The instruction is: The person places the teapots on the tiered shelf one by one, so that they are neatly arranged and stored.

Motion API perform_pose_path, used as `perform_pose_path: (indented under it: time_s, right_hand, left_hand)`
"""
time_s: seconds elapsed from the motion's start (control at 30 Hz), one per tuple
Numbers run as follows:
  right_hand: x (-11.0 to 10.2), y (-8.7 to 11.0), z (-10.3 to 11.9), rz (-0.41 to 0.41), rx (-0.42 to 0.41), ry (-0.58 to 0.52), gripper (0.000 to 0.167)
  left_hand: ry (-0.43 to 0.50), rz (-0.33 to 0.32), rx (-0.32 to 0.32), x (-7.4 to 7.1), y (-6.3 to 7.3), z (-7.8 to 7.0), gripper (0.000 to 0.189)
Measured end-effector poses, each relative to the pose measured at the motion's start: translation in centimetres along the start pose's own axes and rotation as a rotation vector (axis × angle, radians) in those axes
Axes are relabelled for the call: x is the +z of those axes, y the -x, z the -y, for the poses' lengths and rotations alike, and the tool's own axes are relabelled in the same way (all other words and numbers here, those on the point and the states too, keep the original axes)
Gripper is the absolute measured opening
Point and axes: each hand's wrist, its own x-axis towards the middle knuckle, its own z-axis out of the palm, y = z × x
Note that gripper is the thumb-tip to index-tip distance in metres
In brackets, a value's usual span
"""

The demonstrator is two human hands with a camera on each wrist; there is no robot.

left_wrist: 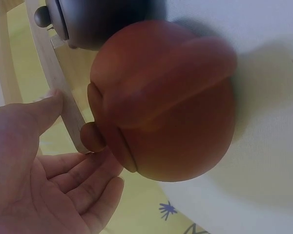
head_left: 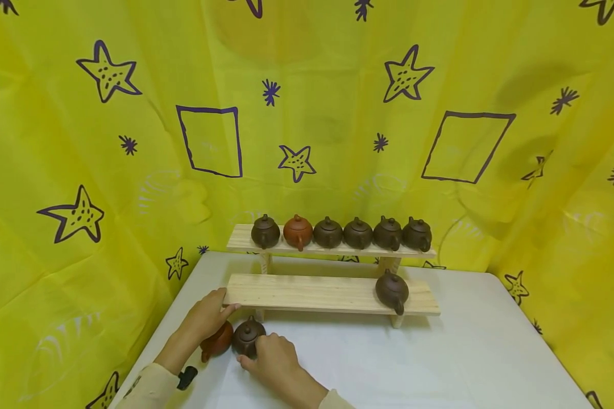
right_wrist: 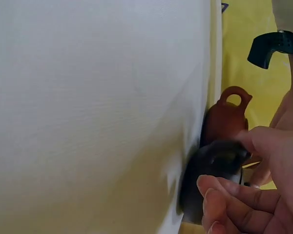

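My left hand (head_left: 207, 315) is at the left end of the lower wooden shelf (head_left: 307, 292), its thumb by the front edge and its fingers relaxed at the end. Below that hand sits a reddish-brown teapot (left_wrist: 171, 112) with its loop handle toward the wrist camera; the palm lies beside its lid knob. Next to it on the table stands a dark brown teapot (head_left: 248, 335). My right hand (head_left: 277, 360) reaches its near side, thumb and fingers apart around the handle (right_wrist: 229, 148), the thumb tip right at it. That handle is blurred in the right wrist view.
On the upper shelf (head_left: 241, 236) stands a row of several teapots, one reddish (head_left: 298, 232), the rest dark. Another dark teapot (head_left: 391, 289) sits near the lower shelf's right end. A white table (head_left: 440, 358) carries the stand, and a yellow patterned curtain (head_left: 332, 125) hangs behind and beside it.
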Motion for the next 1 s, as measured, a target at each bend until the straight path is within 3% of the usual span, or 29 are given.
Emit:
perform_pose_path:
  time_s: [0.13, 0.3, 0.57, 0.8, 1.0]
  right_hand:
    - [-0.4, 0.2, -0.7, 0.029, 0.014, -0.041, 0.037]
    - [-1.0, 0.3, -2.0, 0.01, 0.041, -0.044, 0.024]
    - [-0.5, 0.0, -2.4, 0.052, -0.005, 0.064, 0.042]
    - [0.5, 0.0, -2.0, 0.004, -0.014, 0.137, 0.033]
    - [0.2, 0.4, -2.1, 0.017, -0.023, 0.087, 0.028]
  left_hand:
    - [-0.004, -0.011, 0.014, 0.1, -0.1, 0.0, 0.054]
    - [-0.011, -0.021, 0.027, 0.0, -0.1, -0.1, 0.052]
    - [-0.015, -0.009, 0.017, -0.1, 0.0, -0.1, 0.053]
    - [-0.011, -0.004, 0.009, 0.1, -0.1, 0.0, 0.055]
    - [-0.015, -0.003, 0.008, 0.1, -0.1, 0.1, 0.055]
